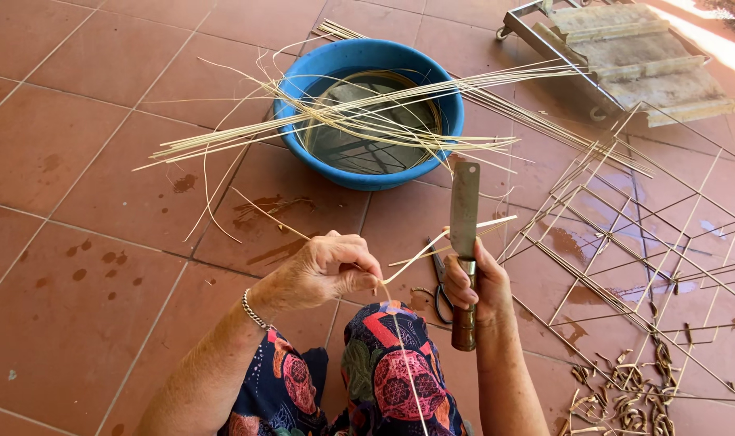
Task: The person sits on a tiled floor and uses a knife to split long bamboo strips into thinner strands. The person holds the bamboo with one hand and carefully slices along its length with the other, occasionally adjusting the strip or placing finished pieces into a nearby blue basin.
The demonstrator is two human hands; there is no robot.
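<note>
My left hand (327, 270) pinches a thin pale cane strip (432, 242) just above my knee, which is covered by bright patterned cloth (391, 367). The strip runs from my lap up and to the right, toward the blade. My right hand (476, 287) grips the wooden handle of a flat rectangular knife (464, 211), held upright with the blade pointing away from me. A silver bracelet sits on my left wrist.
A blue basin (367, 60) of water stands ahead, with several long cane strips (367, 113) laid across it. Scissors (441, 282) lie on the red tile floor by my right hand. A wire frame (626, 234) spreads at right, offcuts (626, 396) beneath it. A metal rack (626, 52) sits far right.
</note>
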